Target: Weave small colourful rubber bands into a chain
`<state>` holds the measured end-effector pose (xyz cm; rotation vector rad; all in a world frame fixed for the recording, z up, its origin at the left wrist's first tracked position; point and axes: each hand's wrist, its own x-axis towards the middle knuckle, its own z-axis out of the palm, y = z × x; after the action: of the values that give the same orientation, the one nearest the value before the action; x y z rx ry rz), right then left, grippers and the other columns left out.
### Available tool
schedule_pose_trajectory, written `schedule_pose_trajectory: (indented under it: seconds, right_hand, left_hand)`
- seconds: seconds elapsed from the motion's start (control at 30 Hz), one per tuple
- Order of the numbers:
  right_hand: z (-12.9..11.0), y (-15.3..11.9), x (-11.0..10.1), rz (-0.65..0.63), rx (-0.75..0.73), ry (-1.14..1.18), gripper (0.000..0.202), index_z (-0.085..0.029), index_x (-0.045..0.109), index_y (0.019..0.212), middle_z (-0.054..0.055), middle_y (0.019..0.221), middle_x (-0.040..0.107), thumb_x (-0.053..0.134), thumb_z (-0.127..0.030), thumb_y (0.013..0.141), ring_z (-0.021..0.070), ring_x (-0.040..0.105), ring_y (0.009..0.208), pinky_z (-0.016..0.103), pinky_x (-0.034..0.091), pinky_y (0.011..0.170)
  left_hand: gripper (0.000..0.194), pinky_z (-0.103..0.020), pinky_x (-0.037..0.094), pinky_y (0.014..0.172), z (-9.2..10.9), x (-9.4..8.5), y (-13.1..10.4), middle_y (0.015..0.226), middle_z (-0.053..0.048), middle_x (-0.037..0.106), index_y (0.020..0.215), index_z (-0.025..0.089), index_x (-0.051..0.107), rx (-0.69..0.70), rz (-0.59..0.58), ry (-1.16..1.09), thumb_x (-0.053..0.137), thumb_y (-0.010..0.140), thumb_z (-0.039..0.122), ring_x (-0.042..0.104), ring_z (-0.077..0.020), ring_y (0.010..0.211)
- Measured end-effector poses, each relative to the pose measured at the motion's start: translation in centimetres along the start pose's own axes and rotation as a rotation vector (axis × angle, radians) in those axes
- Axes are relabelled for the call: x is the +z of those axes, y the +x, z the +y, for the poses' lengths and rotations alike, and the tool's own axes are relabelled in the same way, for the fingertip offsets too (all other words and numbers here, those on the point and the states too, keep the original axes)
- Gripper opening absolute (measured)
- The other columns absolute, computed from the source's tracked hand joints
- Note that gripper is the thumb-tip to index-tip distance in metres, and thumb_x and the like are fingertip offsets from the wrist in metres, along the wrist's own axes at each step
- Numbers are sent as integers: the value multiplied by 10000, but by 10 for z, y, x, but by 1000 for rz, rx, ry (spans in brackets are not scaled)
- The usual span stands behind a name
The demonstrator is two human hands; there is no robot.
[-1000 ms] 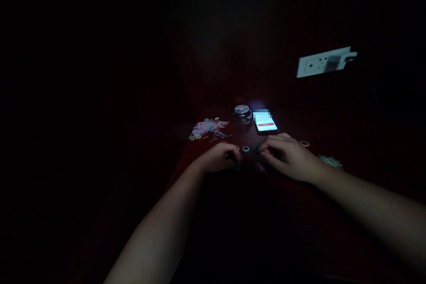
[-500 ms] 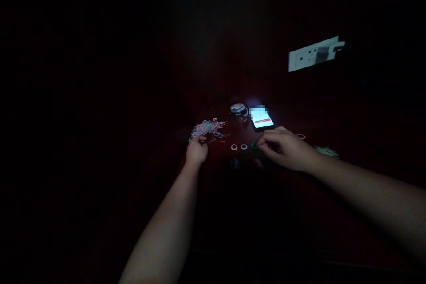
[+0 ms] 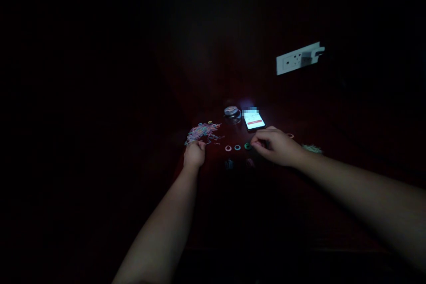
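Note:
My left hand [image 3: 194, 154] is closed at the near edge of a pile of small coloured bands [image 3: 203, 132]; whatever its fingers hold is too small to make out. My right hand [image 3: 278, 145] has its thumb and fingertips pinched just right of a green ring [image 3: 247, 146], and what is between them cannot be made out. Left of the green ring lie a blue ring [image 3: 237, 147] and a pink ring [image 3: 228, 148]. Nearer to me are a dim blue bunch [image 3: 229, 163] and a dim pink bunch [image 3: 250, 163].
A lidded clear jar [image 3: 232, 115] stands behind the rings, beside a lit phone [image 3: 254, 120]. Past my right hand are an orange-pink ring [image 3: 290, 136] and a pale green pile [image 3: 312, 148]. A socket panel [image 3: 296, 59] with a plug is on the wall.
The view has shifted, so the table items and the socket panel appear further left. My right hand's fingertips now sit slightly off the green ring, which shows more fully.

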<state>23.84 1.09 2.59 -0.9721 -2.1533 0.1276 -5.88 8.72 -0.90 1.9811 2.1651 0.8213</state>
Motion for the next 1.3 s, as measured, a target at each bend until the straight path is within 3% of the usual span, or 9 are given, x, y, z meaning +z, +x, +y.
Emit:
schedule_pose_trajectory:
  seconds: [0.23, 0.37, 0.47, 0.67, 0.83, 1.3]
  right_hand:
    - [4, 2, -4, 52, 71, -42, 186, -173, 634, 737, -12, 599, 569, 502, -228, 856, 119, 494, 557, 271, 364, 646]
    - [4, 3, -4, 49, 121, -28, 175, -171, 641, 775, 3, 636, 584, 495, -208, 864, 124, 507, 584, 255, 350, 590]
    - [5, 3, -3, 42, 147, 0, 138, -171, 659, 833, 5, 664, 599, 534, -221, 859, 123, 518, 597, 247, 358, 582]
    - [1, 2, 0, 0, 69, 64, 157, -182, 667, 940, -7, 703, 591, 628, -288, 833, 124, 534, 638, 248, 393, 624]
    - [-2, 1, 2, 18, 52, 87, 125, -176, 657, 836, -13, 665, 570, 564, -252, 869, 114, 517, 612, 240, 386, 603]
    - [-9, -4, -5, 14, 48, 130, 137, -162, 658, 827, -18, 625, 553, 597, -284, 832, 110, 503, 563, 237, 386, 543]
  left_hand:
    - [269, -332, 456, 800, 12, -2, -9, 929, -111, 688, 996, 194, 559, 113, -20, 21, 354, 955, 362, 655, -241, 872]
    - [195, -280, 443, 768, 32, -4, -22, 890, -45, 666, 945, 217, 525, 306, -87, -49, 371, 957, 337, 639, -188, 822]
    - [172, -258, 418, 687, 53, -3, -34, 821, -21, 627, 908, 210, 503, 551, -147, -198, 380, 951, 322, 598, -164, 730]
    - [146, -235, 356, 583, 85, -9, -52, 708, 16, 566, 900, 194, 520, 715, -218, -331, 449, 925, 319, 514, -127, 605]
    - [157, -233, 343, 578, 92, -14, -57, 669, 25, 544, 901, 190, 532, 748, -241, -390, 458, 926, 326, 500, -122, 606]
    - [119, -230, 320, 556, 97, -13, -58, 660, 37, 527, 871, 197, 524, 718, -293, -443, 475, 912, 297, 467, -114, 602]
